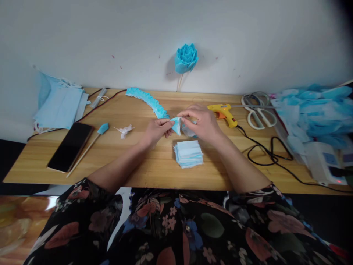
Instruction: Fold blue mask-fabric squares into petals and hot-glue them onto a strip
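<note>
Between my two hands is a small folded piece of blue and white mask fabric (175, 126). My left hand (158, 129) pinches its left side between thumb and fingers. The fingertips of my right hand (200, 121) are closed on its upper right edge. Just below lies a stack of cut fabric squares (189, 154), white and pale blue. A curved row of folded blue pieces (147, 101) runs from the back of the table down to my left hand. Some crumpled whitish material (189, 130) shows partly under my right hand.
A yellow glue gun (224, 112), its cord trailing right, lies beside scissors (260, 112). Blue material is heaped (314, 110) at far right near a white power strip (324, 162). Leftward are a phone (70, 147), a blue-tipped stick (85, 152) and face masks (59, 103). A blue fabric flower (186, 59) leans against the wall.
</note>
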`<move>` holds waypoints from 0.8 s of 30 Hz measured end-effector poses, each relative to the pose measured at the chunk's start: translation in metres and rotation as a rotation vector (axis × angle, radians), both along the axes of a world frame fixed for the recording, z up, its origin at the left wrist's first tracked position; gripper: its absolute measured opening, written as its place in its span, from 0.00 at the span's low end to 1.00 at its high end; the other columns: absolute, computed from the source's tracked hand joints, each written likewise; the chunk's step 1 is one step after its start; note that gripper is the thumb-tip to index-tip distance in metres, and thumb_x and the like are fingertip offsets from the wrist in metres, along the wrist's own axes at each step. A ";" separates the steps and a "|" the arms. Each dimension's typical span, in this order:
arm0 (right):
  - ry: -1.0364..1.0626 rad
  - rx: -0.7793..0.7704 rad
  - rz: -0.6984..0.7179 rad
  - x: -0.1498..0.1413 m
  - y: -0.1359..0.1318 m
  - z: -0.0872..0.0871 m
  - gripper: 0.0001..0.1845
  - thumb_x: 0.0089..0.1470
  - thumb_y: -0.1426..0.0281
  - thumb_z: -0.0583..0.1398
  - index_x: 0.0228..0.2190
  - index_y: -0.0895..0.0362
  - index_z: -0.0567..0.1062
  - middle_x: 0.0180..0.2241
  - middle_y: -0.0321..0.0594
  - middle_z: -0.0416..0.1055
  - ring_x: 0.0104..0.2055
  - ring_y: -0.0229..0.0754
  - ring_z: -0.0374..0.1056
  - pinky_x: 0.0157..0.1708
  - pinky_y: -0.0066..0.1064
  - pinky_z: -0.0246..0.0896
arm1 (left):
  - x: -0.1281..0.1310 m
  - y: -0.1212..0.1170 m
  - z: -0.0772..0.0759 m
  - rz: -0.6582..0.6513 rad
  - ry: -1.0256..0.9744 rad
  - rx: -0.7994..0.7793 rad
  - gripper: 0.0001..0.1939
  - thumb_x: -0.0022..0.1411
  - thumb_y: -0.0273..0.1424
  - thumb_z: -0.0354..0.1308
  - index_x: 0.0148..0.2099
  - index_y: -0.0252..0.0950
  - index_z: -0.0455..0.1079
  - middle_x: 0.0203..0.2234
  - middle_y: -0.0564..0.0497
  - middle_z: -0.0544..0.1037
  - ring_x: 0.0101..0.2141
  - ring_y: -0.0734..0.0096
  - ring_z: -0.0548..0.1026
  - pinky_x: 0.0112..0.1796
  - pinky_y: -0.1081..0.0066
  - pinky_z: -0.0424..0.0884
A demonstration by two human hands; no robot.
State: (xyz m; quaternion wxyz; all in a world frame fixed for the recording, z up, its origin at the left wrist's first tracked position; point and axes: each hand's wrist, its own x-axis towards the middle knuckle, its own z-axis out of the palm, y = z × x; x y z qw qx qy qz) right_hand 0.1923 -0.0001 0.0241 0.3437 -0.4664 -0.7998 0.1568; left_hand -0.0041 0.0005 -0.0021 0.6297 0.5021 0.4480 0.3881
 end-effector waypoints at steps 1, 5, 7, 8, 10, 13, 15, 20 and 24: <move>-0.006 0.006 -0.001 0.000 0.000 0.000 0.09 0.60 0.68 0.61 0.36 0.49 0.83 0.37 0.39 0.82 0.42 0.49 0.73 0.48 0.45 0.64 | 0.000 0.000 0.000 0.008 0.003 -0.002 0.15 0.59 0.37 0.68 0.24 0.34 0.73 0.17 0.53 0.74 0.19 0.79 0.68 0.23 0.75 0.64; -0.031 0.040 0.012 -0.001 0.000 0.000 0.10 0.61 0.68 0.60 0.36 0.48 0.83 0.37 0.38 0.81 0.42 0.49 0.73 0.48 0.44 0.63 | 0.000 0.000 0.001 0.033 0.012 -0.015 0.15 0.59 0.37 0.68 0.24 0.34 0.73 0.16 0.54 0.73 0.18 0.79 0.67 0.23 0.75 0.64; -0.052 0.054 0.029 -0.001 0.000 0.000 0.11 0.62 0.67 0.59 0.36 0.48 0.83 0.37 0.38 0.81 0.42 0.49 0.73 0.47 0.44 0.63 | 0.000 0.000 0.001 0.044 0.002 -0.025 0.15 0.59 0.36 0.68 0.24 0.34 0.73 0.16 0.54 0.72 0.18 0.79 0.66 0.22 0.75 0.63; -0.064 0.065 0.036 -0.001 0.000 0.000 0.11 0.62 0.67 0.59 0.36 0.47 0.83 0.37 0.38 0.81 0.42 0.49 0.73 0.47 0.44 0.62 | 0.001 0.000 0.001 0.053 -0.010 -0.037 0.15 0.59 0.36 0.68 0.24 0.34 0.73 0.16 0.54 0.72 0.18 0.80 0.66 0.22 0.75 0.63; -0.089 0.107 0.056 -0.001 0.000 -0.001 0.12 0.63 0.67 0.59 0.37 0.48 0.83 0.37 0.39 0.81 0.42 0.49 0.73 0.46 0.44 0.62 | 0.001 0.001 0.001 0.069 -0.042 -0.075 0.15 0.60 0.35 0.68 0.25 0.33 0.73 0.16 0.54 0.72 0.17 0.80 0.66 0.21 0.76 0.62; -0.124 0.194 0.087 0.000 0.001 -0.003 0.12 0.63 0.69 0.58 0.37 0.49 0.83 0.36 0.39 0.81 0.40 0.48 0.72 0.43 0.43 0.61 | 0.001 0.001 0.002 0.077 -0.102 -0.137 0.14 0.60 0.33 0.68 0.25 0.33 0.72 0.16 0.54 0.72 0.17 0.80 0.67 0.21 0.76 0.61; -0.131 0.246 0.099 0.000 0.002 -0.005 0.13 0.64 0.70 0.58 0.36 0.50 0.83 0.35 0.39 0.81 0.38 0.46 0.70 0.42 0.42 0.60 | 0.001 0.001 0.004 0.073 -0.137 -0.171 0.14 0.60 0.31 0.67 0.25 0.33 0.71 0.16 0.53 0.72 0.18 0.80 0.68 0.21 0.77 0.61; -0.138 0.296 0.104 0.001 0.004 -0.008 0.13 0.64 0.71 0.57 0.36 0.50 0.83 0.34 0.39 0.79 0.38 0.45 0.69 0.41 0.41 0.59 | 0.001 -0.001 0.009 0.070 -0.183 -0.229 0.12 0.63 0.27 0.62 0.26 0.32 0.71 0.16 0.53 0.73 0.18 0.80 0.68 0.21 0.77 0.61; -0.145 0.276 0.107 0.001 0.004 -0.008 0.13 0.64 0.71 0.58 0.36 0.50 0.83 0.34 0.39 0.79 0.38 0.46 0.69 0.41 0.41 0.59 | 0.001 -0.001 0.009 0.072 -0.203 -0.239 0.13 0.65 0.25 0.60 0.26 0.32 0.71 0.16 0.53 0.73 0.18 0.80 0.69 0.22 0.77 0.61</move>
